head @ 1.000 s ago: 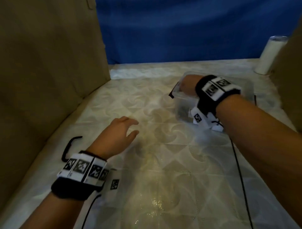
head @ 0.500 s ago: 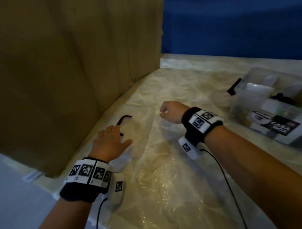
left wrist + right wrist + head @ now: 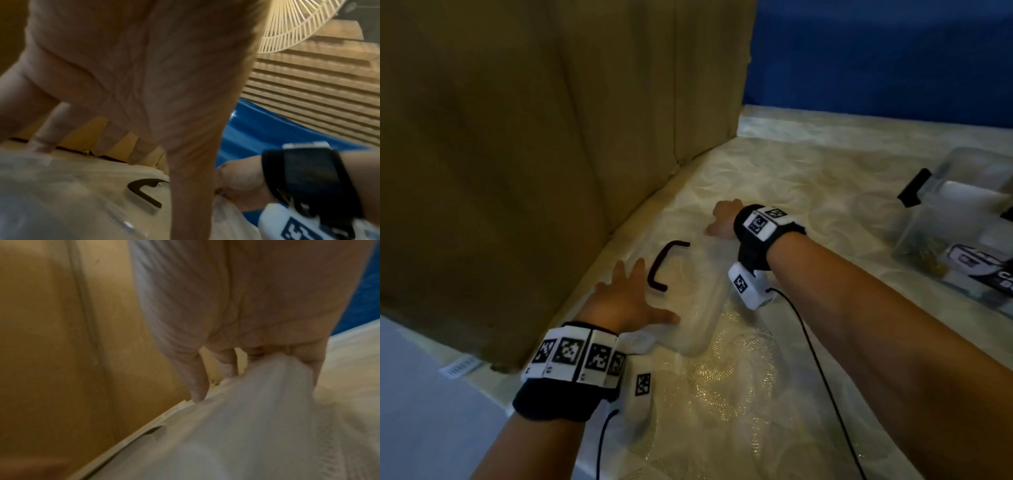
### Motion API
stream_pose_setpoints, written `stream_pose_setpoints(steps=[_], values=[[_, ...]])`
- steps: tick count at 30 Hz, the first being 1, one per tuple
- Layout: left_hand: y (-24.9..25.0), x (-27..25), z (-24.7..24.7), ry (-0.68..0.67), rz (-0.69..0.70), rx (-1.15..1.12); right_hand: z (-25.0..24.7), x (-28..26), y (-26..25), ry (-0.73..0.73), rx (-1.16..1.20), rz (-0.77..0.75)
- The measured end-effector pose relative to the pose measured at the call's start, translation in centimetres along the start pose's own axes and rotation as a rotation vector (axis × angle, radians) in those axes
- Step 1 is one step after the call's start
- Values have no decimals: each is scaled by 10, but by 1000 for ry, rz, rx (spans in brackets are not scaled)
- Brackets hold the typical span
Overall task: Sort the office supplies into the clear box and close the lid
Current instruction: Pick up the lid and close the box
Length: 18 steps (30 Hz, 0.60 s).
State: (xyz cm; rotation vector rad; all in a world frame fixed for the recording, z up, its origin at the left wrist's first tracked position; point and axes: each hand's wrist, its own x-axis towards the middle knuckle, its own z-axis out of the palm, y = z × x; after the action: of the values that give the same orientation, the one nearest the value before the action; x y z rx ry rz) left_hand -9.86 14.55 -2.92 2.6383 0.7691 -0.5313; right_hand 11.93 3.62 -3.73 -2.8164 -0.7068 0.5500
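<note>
On the patterned table [image 3: 808,164], both hands grasp the clear lid [image 3: 695,294]; the open clear box [image 3: 959,219] holds supplies.

Both bare forearms wear black wristbands [image 3: 553,402] ringed with white black-patterned marker tiles [image 3: 575,356]; white camera pods [image 3: 751,286] trail black cables [image 3: 822,373].

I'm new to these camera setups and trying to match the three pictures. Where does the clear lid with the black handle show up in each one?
Head: the clear lid lies left of centre on the table, between the left hand and right hand.
Left wrist: lower left, black handle showing under the palm.
Right wrist: lower right, its far edge gripped by the fingers.
Shared landmark: the brown cardboard wall behind the lid.
</note>
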Motion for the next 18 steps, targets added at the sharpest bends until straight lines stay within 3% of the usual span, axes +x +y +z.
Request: stream_pose_setpoints(steps=[4,8,12,15,18], values=[[11,4,-11,53,128,-180,-39,-39,36,149,271,7],[52,-7,-29,259,346,-292,-80,-99,82,503,528,-85],[105,-17,-36,461,522,-367,-97,-149,132,886,735,-61],[147,-14,-30,383,729,-660,-94,-179,167,1032,856,28],[195,-9,-21,281,829,-763,-86,-204,201,1137,939,152]])
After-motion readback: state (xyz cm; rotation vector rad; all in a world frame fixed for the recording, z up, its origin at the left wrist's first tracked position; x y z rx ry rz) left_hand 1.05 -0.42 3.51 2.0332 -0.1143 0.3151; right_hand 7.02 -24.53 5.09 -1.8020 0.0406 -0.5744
